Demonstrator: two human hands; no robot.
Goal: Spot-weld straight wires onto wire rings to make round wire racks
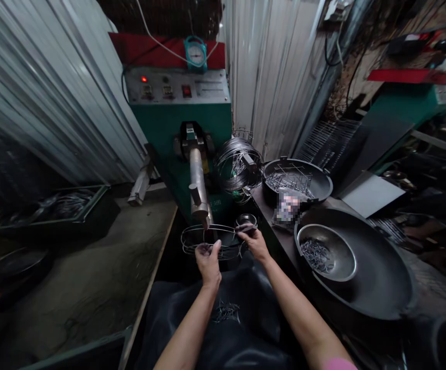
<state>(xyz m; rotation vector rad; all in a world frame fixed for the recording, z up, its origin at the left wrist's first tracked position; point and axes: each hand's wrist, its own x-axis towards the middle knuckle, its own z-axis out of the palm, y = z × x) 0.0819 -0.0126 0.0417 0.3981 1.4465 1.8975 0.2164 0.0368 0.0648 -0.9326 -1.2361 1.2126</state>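
Observation:
A round wire frame [187, 248] made of thin metal rings is held under the electrode arm [198, 190] of a green spot-welding machine [157, 123]. My left hand [209, 263] is closed on the near side of the frame, its thumb pointing up. My right hand [256, 242] pinches the frame's right side, and dark finger covers show on its fingertips. The upper ring lies close to the electrode tip; I cannot tell whether they touch. Small bent wire pieces [227, 311] lie on the dark apron [184, 308] across my lap.
On the right, a metal bowl [346, 257] of short wire pieces sits in a large black pan [385, 277]. Behind it stands a black pan [325, 187] with longer wires. A wire ring bundle [238, 164] hangs beside the machine. A green bin [103, 198] is left; another person's hand [429, 226] is far right.

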